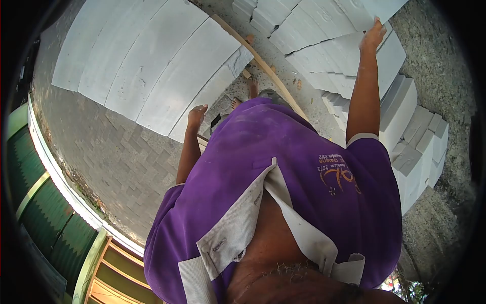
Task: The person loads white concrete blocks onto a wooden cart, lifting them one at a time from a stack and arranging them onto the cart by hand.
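Note:
My right hand [373, 37] is stretched out to the upper right, its fingers closed on the edge of a pale grey-white block [387, 9] at the top of the frame. Below that block, more light blocks [324, 55] are stacked close together. My left hand [196, 116] is held low with its fingers curled and nothing visible in them. It is beside the near corner of a wide row of large white blocks [167, 66], and I cannot tell whether it touches them.
A wooden strip [273, 76] runs between the two groups of blocks. My feet [237, 103] are on the ground in that gap. More stacked blocks [415, 137] stand at my right. Grey paving [116, 157] lies to the left, before a green structure [45, 202].

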The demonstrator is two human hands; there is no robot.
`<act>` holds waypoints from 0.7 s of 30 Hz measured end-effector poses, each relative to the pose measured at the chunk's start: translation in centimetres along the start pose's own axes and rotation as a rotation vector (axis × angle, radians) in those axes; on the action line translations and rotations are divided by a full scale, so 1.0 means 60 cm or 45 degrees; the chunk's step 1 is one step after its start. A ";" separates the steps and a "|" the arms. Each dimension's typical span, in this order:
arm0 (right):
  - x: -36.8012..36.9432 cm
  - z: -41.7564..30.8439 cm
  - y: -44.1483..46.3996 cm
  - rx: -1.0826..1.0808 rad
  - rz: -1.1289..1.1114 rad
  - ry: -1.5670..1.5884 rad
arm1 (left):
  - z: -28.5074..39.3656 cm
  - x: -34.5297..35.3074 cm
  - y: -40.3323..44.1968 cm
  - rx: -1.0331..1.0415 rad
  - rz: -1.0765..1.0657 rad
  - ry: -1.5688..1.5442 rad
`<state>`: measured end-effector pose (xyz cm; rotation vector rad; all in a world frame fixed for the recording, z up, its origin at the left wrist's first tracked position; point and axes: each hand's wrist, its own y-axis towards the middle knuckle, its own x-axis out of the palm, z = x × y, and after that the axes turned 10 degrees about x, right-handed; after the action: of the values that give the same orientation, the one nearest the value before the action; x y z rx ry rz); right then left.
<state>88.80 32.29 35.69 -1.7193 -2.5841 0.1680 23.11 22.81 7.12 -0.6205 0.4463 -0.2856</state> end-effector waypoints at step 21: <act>-0.091 -0.025 0.089 0.214 -0.003 0.092 | 0.686 0.185 0.116 0.883 -0.183 -0.350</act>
<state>95.95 29.44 36.75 -1.6334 -2.4438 0.3080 53.44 44.27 29.15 -0.0069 0.0211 -0.4566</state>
